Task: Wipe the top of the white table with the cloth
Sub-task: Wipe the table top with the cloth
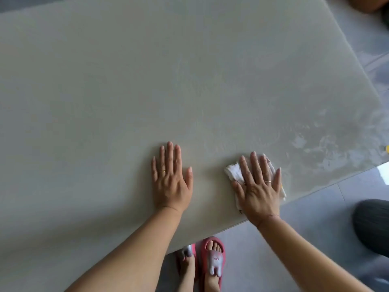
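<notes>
The white table (147,81) fills most of the view, its near edge running from lower left up to the right. A crumpled white cloth (234,171) lies near that edge. My right hand (257,183) presses flat on the cloth with straight, spread fingers; the cloth shows at both sides of the hand. My left hand (171,178) rests flat on the bare tabletop to the left of the cloth, fingers straight, holding nothing. Wet smears (328,142) mark the table surface to the right of the cloth.
Below the table edge are grey floor tiles (315,218) and my feet in pink slippers (212,262). A dark rounded object (372,226) sits on the floor at the right. Something brown (366,3) shows at the top right corner.
</notes>
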`<state>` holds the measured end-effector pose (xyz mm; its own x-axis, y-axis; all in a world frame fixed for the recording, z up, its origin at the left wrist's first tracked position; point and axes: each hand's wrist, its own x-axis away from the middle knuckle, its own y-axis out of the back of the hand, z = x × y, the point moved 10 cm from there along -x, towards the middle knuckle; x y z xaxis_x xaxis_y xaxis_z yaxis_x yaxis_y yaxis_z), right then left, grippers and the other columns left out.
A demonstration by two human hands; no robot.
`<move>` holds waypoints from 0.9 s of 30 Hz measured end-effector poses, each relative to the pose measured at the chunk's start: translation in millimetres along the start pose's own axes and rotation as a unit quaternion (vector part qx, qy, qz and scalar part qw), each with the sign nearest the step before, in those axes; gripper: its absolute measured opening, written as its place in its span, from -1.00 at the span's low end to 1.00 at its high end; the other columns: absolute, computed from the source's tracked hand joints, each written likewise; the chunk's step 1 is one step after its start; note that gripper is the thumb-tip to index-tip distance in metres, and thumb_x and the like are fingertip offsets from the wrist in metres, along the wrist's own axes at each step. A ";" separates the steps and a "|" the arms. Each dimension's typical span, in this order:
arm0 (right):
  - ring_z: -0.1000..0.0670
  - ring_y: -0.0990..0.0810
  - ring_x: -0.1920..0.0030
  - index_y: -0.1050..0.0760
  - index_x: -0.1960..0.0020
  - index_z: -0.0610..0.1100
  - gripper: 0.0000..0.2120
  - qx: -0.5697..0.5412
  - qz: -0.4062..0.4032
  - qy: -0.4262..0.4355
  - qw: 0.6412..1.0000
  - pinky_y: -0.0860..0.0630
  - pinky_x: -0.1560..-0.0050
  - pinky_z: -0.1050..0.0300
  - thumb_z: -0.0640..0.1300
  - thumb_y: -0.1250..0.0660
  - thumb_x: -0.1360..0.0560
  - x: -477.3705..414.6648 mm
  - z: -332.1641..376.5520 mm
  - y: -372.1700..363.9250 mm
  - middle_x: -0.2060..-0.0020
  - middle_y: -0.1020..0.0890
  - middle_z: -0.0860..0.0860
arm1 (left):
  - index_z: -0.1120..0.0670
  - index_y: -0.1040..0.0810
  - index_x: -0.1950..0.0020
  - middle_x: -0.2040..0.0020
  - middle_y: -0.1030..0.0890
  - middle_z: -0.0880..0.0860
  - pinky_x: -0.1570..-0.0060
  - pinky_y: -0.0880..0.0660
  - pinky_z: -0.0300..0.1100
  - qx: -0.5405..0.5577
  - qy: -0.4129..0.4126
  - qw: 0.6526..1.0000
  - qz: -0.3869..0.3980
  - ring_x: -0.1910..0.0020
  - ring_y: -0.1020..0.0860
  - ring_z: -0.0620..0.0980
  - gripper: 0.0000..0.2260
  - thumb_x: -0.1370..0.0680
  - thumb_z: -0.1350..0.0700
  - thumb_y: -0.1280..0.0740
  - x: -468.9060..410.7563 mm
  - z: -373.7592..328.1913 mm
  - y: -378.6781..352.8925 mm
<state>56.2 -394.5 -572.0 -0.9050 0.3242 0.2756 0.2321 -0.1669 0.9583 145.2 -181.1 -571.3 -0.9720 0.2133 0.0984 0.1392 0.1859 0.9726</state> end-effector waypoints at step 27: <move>0.00 0.27 -0.51 0.12 -0.54 0.05 -0.45 -0.046 -0.028 0.027 0.998 0.31 -0.47 -0.13 0.14 0.13 -0.59 -98.0 60.7 21.0 -0.54 0.12 0.04 | 0.17 -0.28 -0.48 -0.49 -0.28 0.16 -0.43 -0.11 0.09 -0.003 -0.011 1.000 -0.011 -0.48 -0.22 0.14 -0.49 -0.57 -0.03 -0.07 -2.1 -1.3 6.4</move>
<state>171.4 -373.3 -574.4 -0.9338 0.2858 0.2155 0.1493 -0.2362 0.9602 147.9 -181.6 -565.0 -0.9707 0.2292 0.0718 0.1158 0.1848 0.9759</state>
